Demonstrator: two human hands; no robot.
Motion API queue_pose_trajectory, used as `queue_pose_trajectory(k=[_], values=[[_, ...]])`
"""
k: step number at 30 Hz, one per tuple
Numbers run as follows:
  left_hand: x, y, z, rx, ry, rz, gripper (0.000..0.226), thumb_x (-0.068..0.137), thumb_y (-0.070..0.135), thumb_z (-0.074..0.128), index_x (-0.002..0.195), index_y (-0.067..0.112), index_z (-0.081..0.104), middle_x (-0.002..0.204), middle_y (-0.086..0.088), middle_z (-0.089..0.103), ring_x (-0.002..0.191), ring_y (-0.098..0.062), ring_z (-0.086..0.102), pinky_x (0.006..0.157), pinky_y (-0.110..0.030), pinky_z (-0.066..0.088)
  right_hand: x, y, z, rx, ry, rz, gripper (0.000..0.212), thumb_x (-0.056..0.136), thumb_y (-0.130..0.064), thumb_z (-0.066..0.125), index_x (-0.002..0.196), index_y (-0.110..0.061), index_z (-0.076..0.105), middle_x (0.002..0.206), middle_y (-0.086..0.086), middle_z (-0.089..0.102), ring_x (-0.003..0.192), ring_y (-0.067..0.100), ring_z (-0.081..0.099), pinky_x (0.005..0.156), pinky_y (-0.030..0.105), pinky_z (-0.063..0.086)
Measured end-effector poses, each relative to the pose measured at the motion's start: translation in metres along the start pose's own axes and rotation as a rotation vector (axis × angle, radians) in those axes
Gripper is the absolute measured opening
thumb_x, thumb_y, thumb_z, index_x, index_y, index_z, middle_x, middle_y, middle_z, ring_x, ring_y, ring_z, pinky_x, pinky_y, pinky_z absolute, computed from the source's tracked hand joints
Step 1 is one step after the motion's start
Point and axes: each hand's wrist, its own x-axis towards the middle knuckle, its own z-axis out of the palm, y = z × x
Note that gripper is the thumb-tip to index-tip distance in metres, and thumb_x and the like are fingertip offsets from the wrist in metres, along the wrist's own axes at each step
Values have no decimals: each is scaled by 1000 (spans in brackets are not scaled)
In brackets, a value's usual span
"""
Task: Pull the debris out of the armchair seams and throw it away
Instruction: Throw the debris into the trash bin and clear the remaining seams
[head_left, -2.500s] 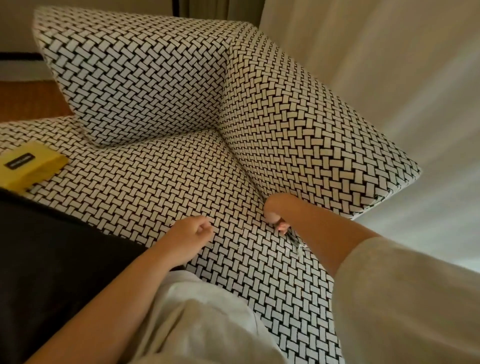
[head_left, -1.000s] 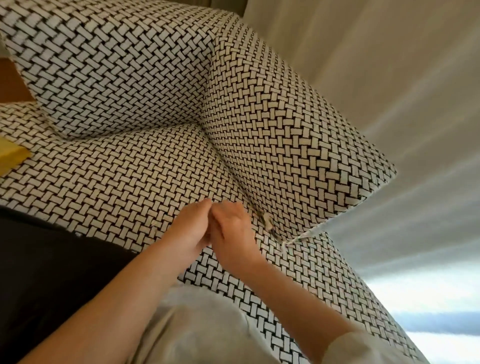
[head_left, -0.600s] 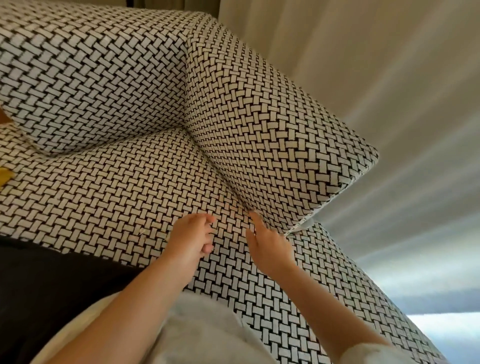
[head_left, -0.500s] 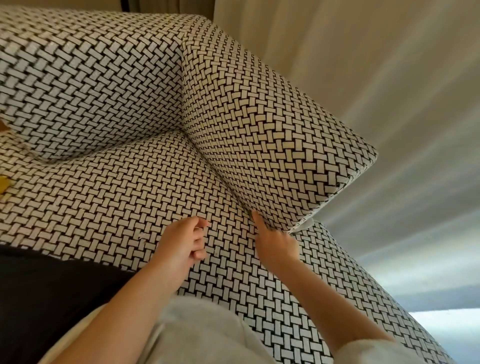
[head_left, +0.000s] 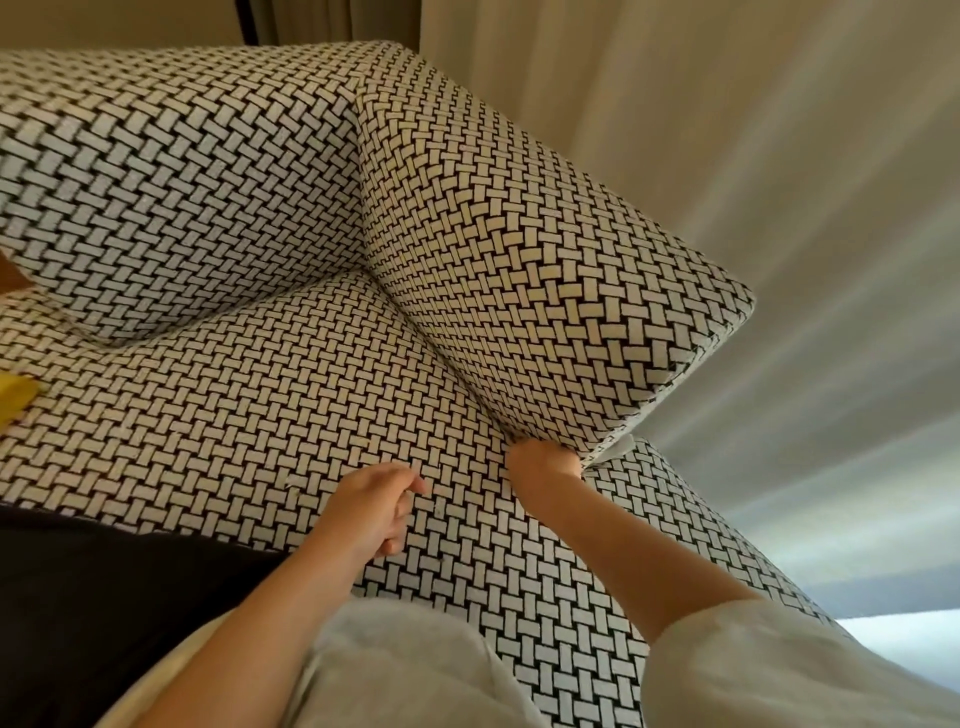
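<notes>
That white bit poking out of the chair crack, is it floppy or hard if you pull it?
Probably floppy and light: the white bit looks paper-thin. It might snag or tear, since it's wedged between armrest and seat by the right hand.

The right hand (head_left: 544, 463) is tucked into the armchair seam (head_left: 448, 359).

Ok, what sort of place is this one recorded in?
Most likely a living room or lounge indoors: a big upholstered armchair in black-and-white woven fabric fills the view, pale curtains hang right behind it, and what looks like a sliver of wooden floor shows at the left edge.
</notes>
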Motion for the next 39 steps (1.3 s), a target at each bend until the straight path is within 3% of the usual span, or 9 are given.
queue_pose_trajectory(k=[8,14,19,23,27,31,34,37,39], values=[[3,-5,4,56,-8,21,24,96,13,41,85,3,60,51,2,40,46,-11,32,45,-23,32,-20,12,10,87,155,-19,31,91,-7,51,121,-10,47,106,5,64,98,20,62,76,28,49],[12,-10,19,102,18,-86,33,98,28,40,92,4,61,58,-1,40,53,-15,42,56,-29,42,-58,-9,25,629,491,-402,18,96,-9,43,109,-13,54,99,-2,52,81,12,50,64,22,46],[4,-5,26,-78,-27,-157,45,99,41,31,90,5,56,69,-7,46,63,-17,44,57,-28,40,-62,-32,23,952,584,-652,16,90,-4,48,92,-3,64,89,-1,47,87,11,44,72,10,36],[-6,2,36,-216,34,-145,41,100,37,33,95,5,59,79,-10,58,68,-17,53,53,-27,43,-68,-35,20,1064,649,-709,17,88,-10,45,88,-4,61,85,1,55,86,12,46,75,23,43],[-4,2,53,-117,56,-85,30,99,27,37,93,8,60,66,-2,52,55,-12,46,41,-22,38,-74,-21,22,1260,669,-600,19,83,-8,56,101,-12,55,93,-9,52,90,5,48,79,13,42],[3,2,64,42,29,36,23,97,29,42,94,11,56,61,1,42,44,-8,37,34,-15,31,-68,13,45,1231,824,-504,13,89,-17,48,92,-11,59,86,-12,53,82,2,49,73,14,42],[2,-1,57,-17,4,7,24,95,30,46,91,7,51,59,0,40,38,-6,34,31,-14,28,-51,51,69,1206,812,-177,13,93,-16,46,93,-16,59,77,-15,55,66,0,47,60,16,40],[1,-6,48,-7,-7,-30,24,94,29,48,96,7,54,54,1,40,36,-5,35,34,-15,30,-29,80,77,1168,707,202,24,95,-19,48,117,-13,55,79,-10,57,65,5,49,60,22,40],[0,-9,46,111,-18,23,17,95,27,47,96,12,56,57,-1,44,37,-5,36,36,-17,31,-15,92,77,1099,599,294,34,96,-23,46,127,-10,46,73,-6,56,65,11,51,62,25,42]])
